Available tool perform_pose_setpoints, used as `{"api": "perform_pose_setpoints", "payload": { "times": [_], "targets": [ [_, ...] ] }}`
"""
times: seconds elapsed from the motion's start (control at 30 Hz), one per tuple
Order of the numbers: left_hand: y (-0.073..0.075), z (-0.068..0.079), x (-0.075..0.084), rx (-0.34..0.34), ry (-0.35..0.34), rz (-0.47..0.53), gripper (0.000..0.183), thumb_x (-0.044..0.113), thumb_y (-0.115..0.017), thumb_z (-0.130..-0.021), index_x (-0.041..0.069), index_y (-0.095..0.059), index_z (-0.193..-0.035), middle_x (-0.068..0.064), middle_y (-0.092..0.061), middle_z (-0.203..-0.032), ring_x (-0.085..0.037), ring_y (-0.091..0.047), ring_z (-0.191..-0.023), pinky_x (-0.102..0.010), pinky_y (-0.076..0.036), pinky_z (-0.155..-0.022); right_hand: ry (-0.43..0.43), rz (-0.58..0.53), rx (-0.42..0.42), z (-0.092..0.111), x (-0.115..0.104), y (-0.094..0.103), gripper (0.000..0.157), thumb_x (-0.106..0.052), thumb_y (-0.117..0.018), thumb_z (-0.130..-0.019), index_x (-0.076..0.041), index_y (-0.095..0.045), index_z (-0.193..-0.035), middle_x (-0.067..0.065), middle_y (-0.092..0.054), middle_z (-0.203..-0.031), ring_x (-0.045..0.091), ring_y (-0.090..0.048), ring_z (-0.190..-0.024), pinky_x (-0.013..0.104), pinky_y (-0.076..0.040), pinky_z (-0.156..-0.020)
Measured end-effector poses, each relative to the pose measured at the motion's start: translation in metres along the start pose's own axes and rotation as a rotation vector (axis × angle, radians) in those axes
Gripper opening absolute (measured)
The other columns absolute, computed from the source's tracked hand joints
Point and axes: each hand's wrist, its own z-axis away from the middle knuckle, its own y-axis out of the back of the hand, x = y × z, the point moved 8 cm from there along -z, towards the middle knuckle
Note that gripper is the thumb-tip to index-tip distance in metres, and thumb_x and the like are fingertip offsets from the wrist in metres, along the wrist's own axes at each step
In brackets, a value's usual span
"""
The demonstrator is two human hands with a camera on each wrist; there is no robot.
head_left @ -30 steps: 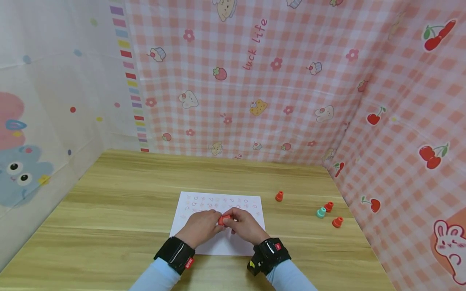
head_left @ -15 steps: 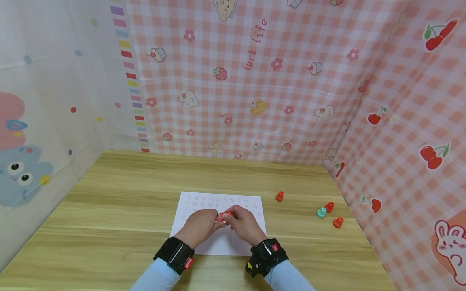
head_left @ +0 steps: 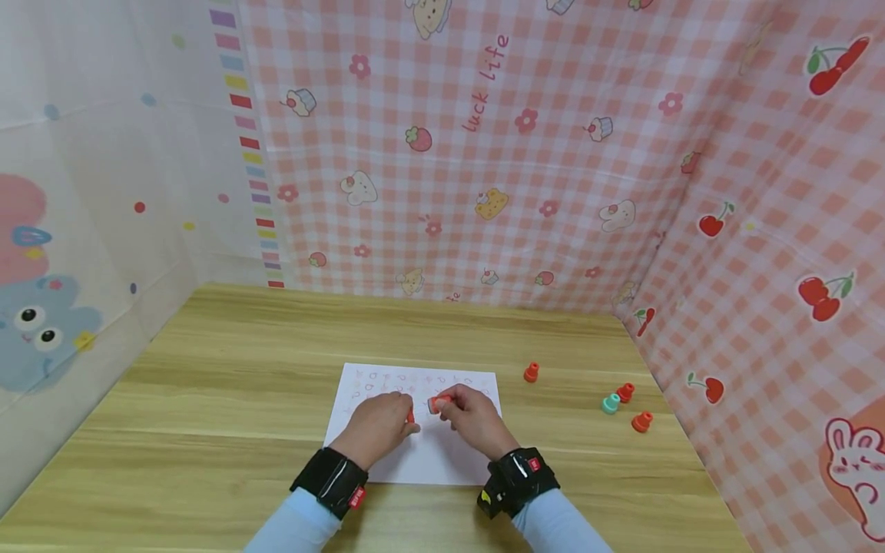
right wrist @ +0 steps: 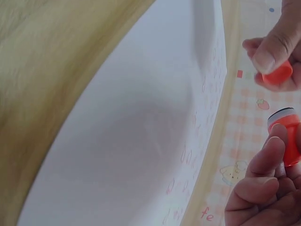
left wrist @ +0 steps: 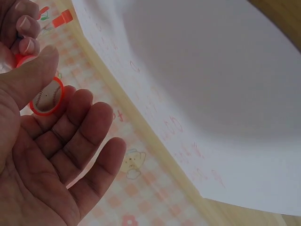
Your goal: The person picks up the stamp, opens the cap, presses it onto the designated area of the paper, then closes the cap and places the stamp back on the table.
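Right grip (head_left: 473, 418) pinches a red stamp (right wrist: 290, 132) and left grip (head_left: 373, 426) its apparent cap (left wrist: 47, 97), held apart over a marked sheet (head_left: 415, 465) on the tabletop (head_left: 242, 384), uncapping seemingly done, the next move likely calling for a face-down press.

cap (head_left: 411, 415) left of stamp (head_left: 435, 404) | paper (head_left: 429, 461) beneath both | four loose stamps (head_left: 641, 422) rightward

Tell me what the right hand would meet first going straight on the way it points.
Probably the red cap in the left hand: the right hand points its red stamp roughly that way, though depth is unclear.
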Motion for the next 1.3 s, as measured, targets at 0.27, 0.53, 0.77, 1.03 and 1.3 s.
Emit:
{"api": "perform_pose_setpoints", "payload": {
  "times": [0.27, 0.53, 0.77, 1.03, 1.3],
  "targets": [
    [0.004, 0.000, 0.001, 0.016, -0.009, -0.017, 0.034, 0.022, -0.088, -0.073, 0.012, -0.056, -0.070, 0.004, -0.050, -0.063, -0.015, -0.053, -0.060, -0.030, -0.043, -0.056, -0.049, 0.032, 0.016, -0.002, 0.007, 0.017, 0.014, -0.023, -0.062, -0.099, -0.010, -0.067, -0.102, 0.002, -0.060, -0.083, 0.018, -0.055, -0.070, 0.031, -0.043, -0.062],
    [0.004, 0.000, 0.000, -0.030, 0.028, -0.007, 0.035, 0.025, -0.089, -0.073, 0.013, -0.056, -0.071, 0.006, -0.049, -0.062, -0.012, -0.048, -0.060, -0.029, -0.041, -0.057, -0.149, 0.080, 0.054, -0.003, 0.015, 0.038, 0.016, -0.023, -0.060, -0.101, -0.011, -0.067, -0.108, 0.004, -0.061, -0.091, 0.021, -0.055, -0.079, 0.031, -0.046, -0.068],
    [0.003, 0.000, -0.001, -0.043, 0.032, 0.004, 0.033, 0.025, -0.088, -0.074, 0.014, -0.057, -0.069, 0.007, -0.052, -0.061, -0.011, -0.049, -0.060, -0.029, -0.042, -0.058, -0.183, 0.173, 0.093, -0.006, 0.019, 0.052, 0.013, -0.021, -0.058, -0.101, -0.012, -0.066, -0.105, 0.004, -0.060, -0.089, 0.022, -0.053, -0.079, 0.033, -0.042, -0.067],
    [0.004, 0.002, -0.001, -0.023, 0.022, -0.014, 0.032, 0.025, -0.086, -0.077, 0.013, -0.057, -0.069, 0.007, -0.051, -0.061, -0.011, -0.049, -0.059, -0.029, -0.042, -0.057, -0.109, 0.428, 0.092, -0.009, 0.022, 0.055, 0.007, -0.015, -0.064, -0.097, -0.008, -0.064, -0.098, 0.002, -0.061, -0.082, 0.019, -0.051, -0.072, 0.030, -0.040, -0.062],
    [0.003, 0.001, -0.002, -0.034, 0.043, -0.016, 0.029, 0.024, -0.085, -0.079, 0.011, -0.060, -0.072, 0.006, -0.051, -0.062, -0.012, -0.050, -0.060, -0.030, -0.043, -0.058, 0.014, 0.714, 0.030, -0.012, 0.026, 0.043, 0.014, -0.017, -0.074, -0.090, -0.007, -0.064, -0.094, 0.001, -0.058, -0.075, 0.019, -0.051, -0.069, 0.030, -0.044, -0.065]
  ]
}}
